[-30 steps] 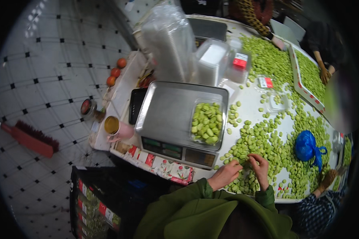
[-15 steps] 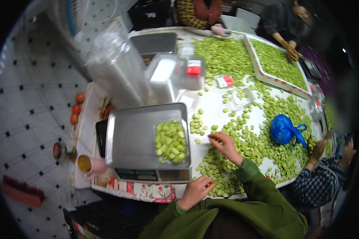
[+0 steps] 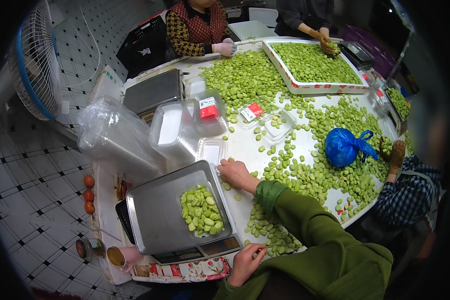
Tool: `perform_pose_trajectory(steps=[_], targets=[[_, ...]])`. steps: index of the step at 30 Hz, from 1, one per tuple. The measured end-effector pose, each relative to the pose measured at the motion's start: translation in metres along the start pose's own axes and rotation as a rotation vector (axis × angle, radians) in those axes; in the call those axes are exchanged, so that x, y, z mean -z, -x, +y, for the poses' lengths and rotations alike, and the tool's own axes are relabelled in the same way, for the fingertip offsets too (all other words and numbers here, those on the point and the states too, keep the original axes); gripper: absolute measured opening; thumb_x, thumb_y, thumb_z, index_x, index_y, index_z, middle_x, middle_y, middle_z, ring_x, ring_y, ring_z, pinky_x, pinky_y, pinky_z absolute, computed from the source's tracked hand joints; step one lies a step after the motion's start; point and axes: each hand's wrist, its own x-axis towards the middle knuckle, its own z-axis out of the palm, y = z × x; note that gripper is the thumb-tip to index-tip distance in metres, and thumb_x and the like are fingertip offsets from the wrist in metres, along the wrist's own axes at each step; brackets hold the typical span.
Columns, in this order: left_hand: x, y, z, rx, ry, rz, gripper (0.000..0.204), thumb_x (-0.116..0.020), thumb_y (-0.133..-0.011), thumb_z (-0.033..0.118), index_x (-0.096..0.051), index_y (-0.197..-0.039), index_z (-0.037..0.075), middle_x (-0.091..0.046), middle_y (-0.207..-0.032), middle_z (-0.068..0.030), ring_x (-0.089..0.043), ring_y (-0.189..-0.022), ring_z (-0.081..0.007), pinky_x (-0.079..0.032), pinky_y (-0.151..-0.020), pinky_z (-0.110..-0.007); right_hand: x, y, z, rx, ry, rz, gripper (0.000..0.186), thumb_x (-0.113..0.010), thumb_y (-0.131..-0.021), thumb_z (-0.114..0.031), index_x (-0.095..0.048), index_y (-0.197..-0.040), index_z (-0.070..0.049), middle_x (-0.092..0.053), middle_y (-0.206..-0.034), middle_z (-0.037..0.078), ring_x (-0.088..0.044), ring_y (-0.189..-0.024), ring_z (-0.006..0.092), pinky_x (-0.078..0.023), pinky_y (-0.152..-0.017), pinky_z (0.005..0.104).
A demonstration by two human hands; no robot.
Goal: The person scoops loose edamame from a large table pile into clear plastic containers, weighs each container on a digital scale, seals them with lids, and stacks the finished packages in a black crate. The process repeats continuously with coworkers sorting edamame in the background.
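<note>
My right hand (image 3: 236,174) reaches past the scale's far right corner, its fingers closed at the edge of a clear plastic lid (image 3: 211,148). Nearer the table's front edge, my left hand (image 3: 246,264) hovers with loosely bent fingers, its thumb apart from the index finger and nothing visible between them. On the steel pan of the scale (image 3: 155,212) stands a clear tub filled with shelled green broad beans (image 3: 201,210). Loose broad beans (image 3: 272,235) lie just to the right of my left hand. My right forearm crosses above part of the bean spread.
Stacked clear tubs (image 3: 172,132) and bagged containers (image 3: 117,137) stand behind the scale. A blue bag (image 3: 342,147) sits among beans at right, below a white bean-filled tray (image 3: 317,88). Co-workers' hands are at the far and right edges. A pink mug (image 3: 130,256) stands at left.
My right hand has moved from above the loose beans leftward to the clear lid beside the scale. My left hand stays near the front edge. The view has shifted.
</note>
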Motion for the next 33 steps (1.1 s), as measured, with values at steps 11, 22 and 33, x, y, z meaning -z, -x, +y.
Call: perform_pose_trajectory(steps=[11, 22, 33], targets=[[-0.003, -0.005, -0.003, -0.019, -0.071, -0.032, 0.015, -0.069, -0.090, 0.014, -0.069, -0.100, 0.003, -0.067, -0.092, -0.0113, -0.066, -0.072, -0.0233, -0.052, -0.060, -0.030, 0.040, 0.021, 0.051, 0.414, 0.225, -0.059, 0.013, -0.059, -0.080, -0.014, -0.055, -0.092, -0.010, -0.054, -0.088, 0.004, -0.060, -0.081, 0.0217, -0.054, -0.056, 0.0348], [-0.008, -0.024, 0.008, -0.018, 0.104, 0.237, 0.037, -0.066, -0.091, 0.007, -0.058, -0.126, -0.001, -0.061, -0.123, -0.0145, -0.065, -0.104, -0.0194, -0.055, -0.073, -0.028, 0.172, 0.098, 0.016, 0.000, -0.457, 0.172, 0.009, -0.067, -0.084, -0.006, -0.060, -0.089, -0.007, -0.058, -0.080, 0.005, -0.060, -0.065, 0.0179, -0.048, -0.055, 0.0280], [-0.021, -0.015, -0.005, 0.125, 0.941, 0.241, 0.049, -0.057, -0.101, 0.017, -0.034, -0.142, 0.006, -0.060, -0.118, -0.0143, -0.064, -0.087, -0.0176, -0.049, -0.059, -0.025, 0.209, 0.154, -0.009, -0.477, -1.511, -0.298, 0.012, -0.062, -0.092, -0.014, -0.056, -0.090, -0.004, -0.058, -0.077, 0.003, -0.057, -0.063, 0.0103, -0.044, -0.054, 0.0226]])
